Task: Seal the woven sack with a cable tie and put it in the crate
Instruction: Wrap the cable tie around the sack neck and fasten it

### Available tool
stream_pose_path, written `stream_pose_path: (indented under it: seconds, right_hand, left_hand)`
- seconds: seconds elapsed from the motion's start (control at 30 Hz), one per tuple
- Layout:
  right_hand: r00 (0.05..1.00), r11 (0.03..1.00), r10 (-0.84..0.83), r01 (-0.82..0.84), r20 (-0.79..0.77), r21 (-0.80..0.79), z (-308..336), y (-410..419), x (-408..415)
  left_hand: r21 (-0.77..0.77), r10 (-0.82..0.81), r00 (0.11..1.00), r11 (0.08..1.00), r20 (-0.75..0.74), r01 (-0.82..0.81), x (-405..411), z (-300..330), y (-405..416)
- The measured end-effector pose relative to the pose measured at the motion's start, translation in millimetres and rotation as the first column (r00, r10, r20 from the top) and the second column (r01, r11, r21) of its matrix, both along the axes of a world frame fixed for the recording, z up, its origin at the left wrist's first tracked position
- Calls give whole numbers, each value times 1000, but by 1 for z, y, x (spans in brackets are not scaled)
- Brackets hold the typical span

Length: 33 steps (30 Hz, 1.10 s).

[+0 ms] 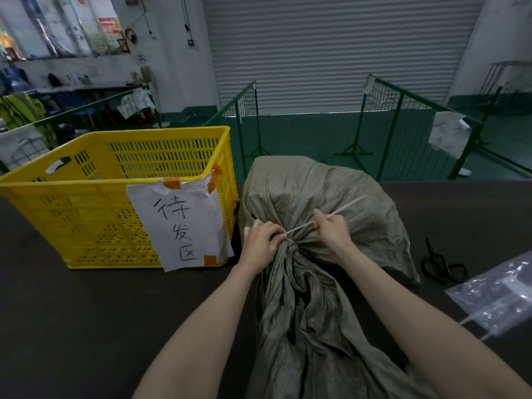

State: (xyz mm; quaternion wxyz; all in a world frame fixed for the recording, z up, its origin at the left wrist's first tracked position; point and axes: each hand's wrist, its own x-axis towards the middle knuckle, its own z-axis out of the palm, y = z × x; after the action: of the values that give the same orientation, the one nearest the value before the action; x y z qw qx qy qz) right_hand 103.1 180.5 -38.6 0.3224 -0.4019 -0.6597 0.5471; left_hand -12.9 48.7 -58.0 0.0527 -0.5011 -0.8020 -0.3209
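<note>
A grey-green woven sack (311,191) lies on the dark table, its neck bunched toward me. A white cable tie (349,203) is looped around that neck, and its free tail runs up and to the right. My left hand (260,240) grips the gathered neck at the tie's loop. My right hand (331,226) is closed on the tie's tail just right of the loop. The yellow slatted crate (86,203) stands to the left of the sack, with a white paper sign taped to its front.
Black scissors (440,263) lie on the table right of the sack. A clear plastic bag (498,295) lies at the right edge. Green mesh barriers (403,125) stand beyond the table's far edge, before a shut roller door.
</note>
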Motion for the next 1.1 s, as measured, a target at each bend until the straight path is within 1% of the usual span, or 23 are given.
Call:
stream_pose_path:
  seconds: [0.2, 0.37, 0.47, 0.53, 0.6, 0.67, 0.73, 0.8, 0.87, 0.93, 1.0, 1.03, 1.1]
  right_hand:
    - [1000, 1000, -5, 5, -3, -17, 4, 1, 9]
    - [1000, 1000, 2, -2, 4, -18, 6, 1, 11]
    - [1000, 1000, 3, -3, 1, -22, 5, 1, 13]
    - [1000, 999, 11, -12, -12, -51, 7, 1, 16]
    - [997, 994, 71, -72, -9, -79, 12, 0, 21]
    - [987, 982, 158, -158, -13, -107, 14, 0, 29]
    - [976, 970, 219, -220, -19, -103, 14, 3, 39]
    - [971, 968, 238, -239, -21, -71, 13, 4, 50]
    - [970, 971, 235, -237, -62, -29, 12, 5, 60]
    - [972, 978, 209, -208, -105, 17, 12, 8, 70]
    - [981, 987, 156, -149, -116, 64, 8, 17, 81]
    - [989, 989, 113, -103, -90, 108, 5, 22, 85]
    - [999, 967, -25, 15, 38, 256, -7, 34, 97]
  left_hand:
    - [-48, 63, 990, 997, 125, -58, 2, 1, -5]
    - [-87, 122, 988, 990, 98, -114, 3, 5, -9]
    - [-118, 118, 992, 987, 47, -112, 4, 5, -10]
    - [-115, 115, 992, 987, 45, -109, 9, 7, -9]
    - [-108, 125, 990, 987, 66, -117, 12, 6, -7]
    - [-88, 129, 984, 989, 120, -119, 13, 1, -9]
    - [-41, 117, 976, 993, 182, -111, 15, -4, -11]
    - [4, 102, 966, 994, 236, -105, 17, -8, -11]
    - [9, 102, 958, 994, 267, -109, 19, -7, -10]
    - [13, 108, 952, 993, 286, -116, 18, -8, -9]
    - [15, 115, 946, 992, 302, -126, 19, -10, -8]
    - [15, 125, 944, 991, 305, -135, 19, -10, -9]
    - [21, 139, 944, 988, 300, -152, 19, -12, -7]
